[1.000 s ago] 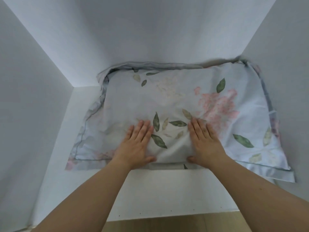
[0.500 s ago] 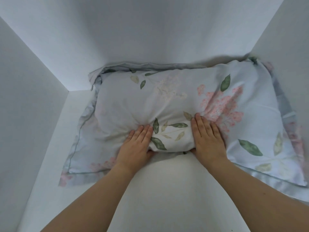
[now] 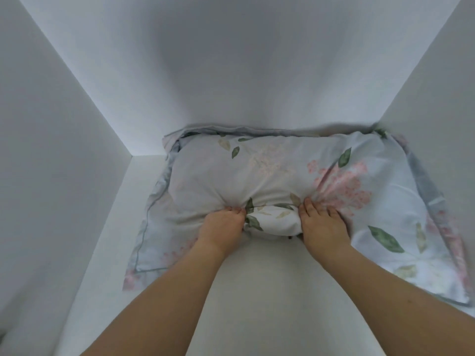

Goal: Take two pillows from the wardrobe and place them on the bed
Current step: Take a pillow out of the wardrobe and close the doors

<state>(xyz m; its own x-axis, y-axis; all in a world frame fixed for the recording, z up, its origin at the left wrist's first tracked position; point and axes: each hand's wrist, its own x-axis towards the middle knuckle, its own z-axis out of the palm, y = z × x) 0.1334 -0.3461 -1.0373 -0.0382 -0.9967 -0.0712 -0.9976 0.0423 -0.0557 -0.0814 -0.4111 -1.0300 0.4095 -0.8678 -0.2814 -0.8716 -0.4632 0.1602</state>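
Both hands dig into the near edge of the top pillow (image 3: 270, 173): the left hand (image 3: 222, 227) and right hand (image 3: 322, 224) have their fingers curled into the floral cover, bunching a roll of fabric between them. The pillow lies inside the white wardrobe (image 3: 77, 150), pushed toward its back and right walls. A second pillow (image 3: 154, 242) seems to lie flat beneath it, though only its edges show.

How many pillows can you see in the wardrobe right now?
2, it seems: the top pillow, gripped at its front, and another pillow lying flat beneath it. More may be hidden underneath.
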